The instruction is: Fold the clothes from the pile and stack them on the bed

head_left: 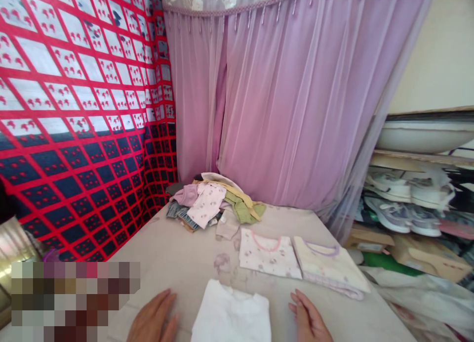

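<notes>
A folded white shirt [233, 315] lies flat at the near edge of the view, its neckline facing away from me. To its left, apart from it, my left hand [153, 317] rests over the sheet with fingers stretched out, holding nothing. My right hand [309, 317] is on the other side of the shirt, also apart from it, fingers extended and empty. Beyond the right hand sit a folded white printed shirt with a pink neckline [270, 255] and a folded pale yellow shirt with a purple neckline [329, 265], side by side.
A loose heap of clothes [207, 203] lies at the back of the bed [177, 263]. Purple curtains [274, 109] hang behind it, and a red-gridded cloth [85, 184] covers the left side. Shelves at right hold shoes [403, 213] and cardboard boxes [425, 255]. The lower left is pixelated.
</notes>
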Demonstrator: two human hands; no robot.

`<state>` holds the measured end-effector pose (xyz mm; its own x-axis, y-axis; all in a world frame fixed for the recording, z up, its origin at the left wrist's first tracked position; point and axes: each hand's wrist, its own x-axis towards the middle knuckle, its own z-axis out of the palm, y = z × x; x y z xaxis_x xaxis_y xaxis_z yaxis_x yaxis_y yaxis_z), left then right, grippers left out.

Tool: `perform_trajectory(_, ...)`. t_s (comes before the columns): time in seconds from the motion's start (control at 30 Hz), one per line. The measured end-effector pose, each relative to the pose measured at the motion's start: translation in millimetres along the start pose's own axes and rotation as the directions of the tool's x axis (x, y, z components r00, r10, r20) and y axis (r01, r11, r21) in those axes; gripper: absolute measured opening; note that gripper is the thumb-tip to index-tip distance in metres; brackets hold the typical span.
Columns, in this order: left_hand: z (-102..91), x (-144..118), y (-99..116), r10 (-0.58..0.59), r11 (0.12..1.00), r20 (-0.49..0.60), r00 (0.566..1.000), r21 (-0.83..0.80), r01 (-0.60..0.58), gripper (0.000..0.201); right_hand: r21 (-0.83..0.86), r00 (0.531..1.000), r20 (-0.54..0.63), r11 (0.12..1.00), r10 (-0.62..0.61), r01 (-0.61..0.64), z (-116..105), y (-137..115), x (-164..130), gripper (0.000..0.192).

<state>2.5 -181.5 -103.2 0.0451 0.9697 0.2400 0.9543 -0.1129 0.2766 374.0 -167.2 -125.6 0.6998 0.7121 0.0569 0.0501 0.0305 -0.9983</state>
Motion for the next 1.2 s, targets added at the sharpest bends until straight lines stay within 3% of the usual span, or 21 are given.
perform_trajectory(0.13, 1.8, 24, 48, 0.010, 0.998, 0.034, 0.999, -0.066, -0.008, 0.049, -0.077, 0.998, 0.035, 0.996, 0.053, -0.050, -7, -10, -1, 0.062)
perform_trajectory(0.23, 4.9, 36, 68, -0.017, 0.995, 0.105, 0.994, -0.097, 0.028, 0.045, -0.105, 0.999, 0.012, 0.994, 0.043, -0.042, -7, -17, -4, 0.060)
perform_trajectory(0.53, -1.3, 37, 72, 0.032, 0.990, 0.126, 0.992, -0.140, -0.014, 0.032, -0.154, 1.000, -0.012, 0.988, -0.011, 0.009, 0, -34, -13, 0.050)
perform_trajectory(1.03, -10.9, 38, 83, 0.067, 0.959, 0.189, 0.980, -0.284, -0.011, 0.014, -0.194, 0.997, 0.018, 0.978, -0.074, 0.076, 0, -35, -14, 0.043)
perform_trajectory(1.2, -11.5, 34, 86, 0.011, 0.986, 0.132, 0.991, -0.164, 0.011, 0.025, -0.174, 0.998, 0.015, 0.983, -0.059, 0.061, 1, -36, -14, 0.043)
